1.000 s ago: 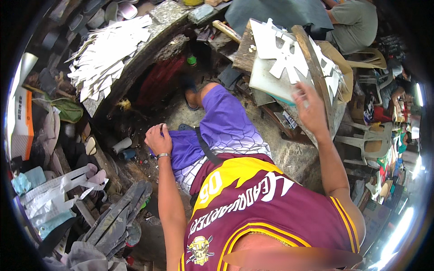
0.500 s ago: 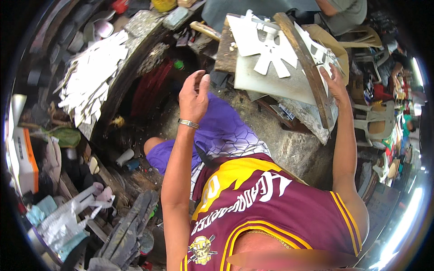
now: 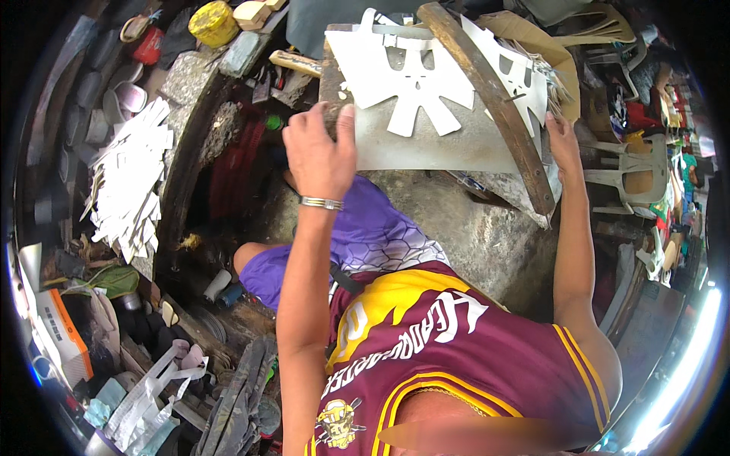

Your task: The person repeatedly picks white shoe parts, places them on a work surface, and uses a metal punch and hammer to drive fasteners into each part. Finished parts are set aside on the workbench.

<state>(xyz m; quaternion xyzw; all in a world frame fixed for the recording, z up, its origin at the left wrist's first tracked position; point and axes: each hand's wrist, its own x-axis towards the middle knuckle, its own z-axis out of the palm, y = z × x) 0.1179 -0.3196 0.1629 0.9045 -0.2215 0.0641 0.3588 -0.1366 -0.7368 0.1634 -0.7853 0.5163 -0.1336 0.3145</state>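
My left hand, thumb apart from its bent fingers, holds nothing and is at the left edge of a pale work board. On the board lies a flat white shoe-upper cutout with slots and splayed tabs. A dark wooden bar crosses the board at a slant. Beyond the bar is another white cutout. My right hand is at this cutout's right edge, fingers stretched upward and fingertips close to it. Whether they touch it, I cannot tell.
A heap of white cut pieces lies on a ledge at left. A yellow tub stands beyond it. Stacked plastic chairs are at right. An open cardboard box sits behind the board. Scraps and a dark bag crowd the lower left.
The view has shifted, so the board appears further left. My left hand has come up to the board's left edge. My right hand's fingers have drawn back toward the right cutout's outer edge.
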